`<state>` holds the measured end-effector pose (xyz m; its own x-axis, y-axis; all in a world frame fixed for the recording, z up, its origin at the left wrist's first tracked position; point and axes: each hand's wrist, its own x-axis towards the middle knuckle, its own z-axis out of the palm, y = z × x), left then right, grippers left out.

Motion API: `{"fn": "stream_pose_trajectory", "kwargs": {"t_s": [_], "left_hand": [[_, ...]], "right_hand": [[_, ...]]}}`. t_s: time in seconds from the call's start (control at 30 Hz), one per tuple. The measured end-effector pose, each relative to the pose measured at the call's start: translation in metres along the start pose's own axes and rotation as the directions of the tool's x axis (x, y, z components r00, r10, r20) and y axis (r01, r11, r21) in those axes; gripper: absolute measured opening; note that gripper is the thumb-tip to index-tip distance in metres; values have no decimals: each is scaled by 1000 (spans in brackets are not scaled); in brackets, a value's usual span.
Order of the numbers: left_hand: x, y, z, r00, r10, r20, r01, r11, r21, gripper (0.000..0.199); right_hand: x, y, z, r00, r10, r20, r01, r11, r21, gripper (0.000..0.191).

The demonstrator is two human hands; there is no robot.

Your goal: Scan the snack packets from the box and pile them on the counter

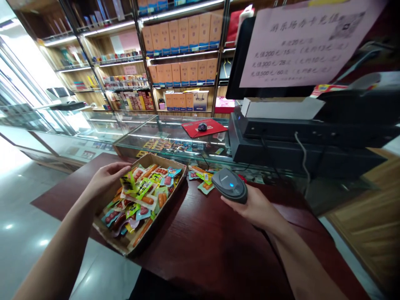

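My right hand [254,206] is wrapped round a dark barcode scanner [229,185] with a blue light on top, held above the table. My left hand [109,179] is at the left side of a shallow cardboard box [156,218], its fingers closed on a yellow-green snack packet [128,183] over the contents. Inside the box lie several small wrapped sausage snacks [146,201] in green, blue and white packaging. A few more snack packets [204,181] rest on the table between the box and the scanner.
The dark red table [187,237] meets a glass display counter [168,129]. A computer mouse [202,127] lies on a red mat [215,125]. At right stand a black register [268,146] and a screen carrying a pink price sheet [293,50]. Boxed goods [184,33] fill shelves behind.
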<state>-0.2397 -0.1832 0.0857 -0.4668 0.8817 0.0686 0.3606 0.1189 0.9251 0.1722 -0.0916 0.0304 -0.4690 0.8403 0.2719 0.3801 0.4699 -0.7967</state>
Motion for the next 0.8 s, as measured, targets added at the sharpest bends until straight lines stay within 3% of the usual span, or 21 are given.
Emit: {"fn": "stream_pose_trajectory", "kwargs": {"t_s": [0.07, 0.13, 0.3, 0.47, 0.6, 0.67, 0.8], "left_hand": [[2, -4, 7, 999, 30, 16, -30, 999, 30, 54], [9, -6, 27, 994, 83, 69, -89, 991, 96, 52], [20, 3, 108, 929, 237, 284, -302, 930, 212, 38], [22, 6, 196, 755, 348, 556, -543, 806, 234, 26], [34, 0, 248, 617, 372, 693, -743, 567, 357, 43], [41, 0, 267, 605, 341, 720, -780, 436, 449, 47], [50, 6, 296, 659, 333, 674, -751, 243, 615, 31]], "right_hand": [[0, 1, -4, 1000, 17, -16, -17, 1000, 9, 35], [-1, 2, -9, 999, 37, -34, -37, 999, 6, 35], [-2, 2, -18, 997, 61, -47, -61, 998, 0, 38], [-1, 2, -23, 997, 58, -50, -60, 998, -27, 39], [-2, 1, -29, 994, 62, -87, -66, 997, -46, 36], [-3, 0, -31, 993, 57, -103, -62, 997, -41, 35], [-3, -2, -30, 994, 42, -104, -45, 999, -26, 37]]}}
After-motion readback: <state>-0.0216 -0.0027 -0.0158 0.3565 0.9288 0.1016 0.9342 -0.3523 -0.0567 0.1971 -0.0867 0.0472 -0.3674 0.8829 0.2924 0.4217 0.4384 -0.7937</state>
